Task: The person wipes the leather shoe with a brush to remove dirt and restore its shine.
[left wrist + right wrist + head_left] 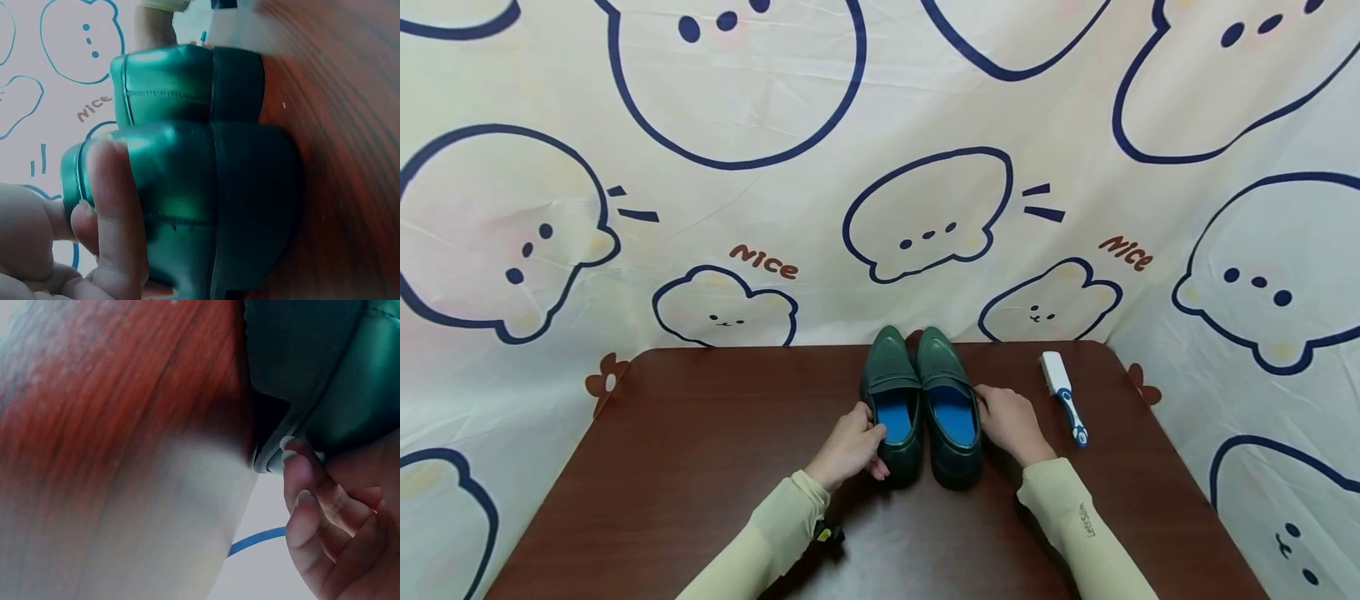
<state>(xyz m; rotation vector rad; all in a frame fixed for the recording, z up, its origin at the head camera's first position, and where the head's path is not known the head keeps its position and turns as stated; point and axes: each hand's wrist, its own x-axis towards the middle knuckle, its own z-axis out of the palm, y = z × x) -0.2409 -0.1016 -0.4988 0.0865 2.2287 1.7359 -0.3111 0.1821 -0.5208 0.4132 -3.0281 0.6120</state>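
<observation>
Two green loafers (889, 362) with blue insoles stand side by side on the brown table, toes pointing to the far edge. My left hand (848, 446) pinches the left loafer at the outer rim of its opening, near the heel. Up close in the left wrist view, a finger lies along the green side of that loafer (178, 181). At the outer side of the right loafer (946, 367), my right hand (1011, 423) grips the opening's edge. The right wrist view shows curled fingertips (299, 472) beside its dark sole (294, 356).
A brush (1062, 392) with a white head and a blue-and-white handle lies to the right of the loafers. Behind the brown table (722, 433) hangs a pale cloth (820, 308) printed with cartoon outlines, which also covers both sides.
</observation>
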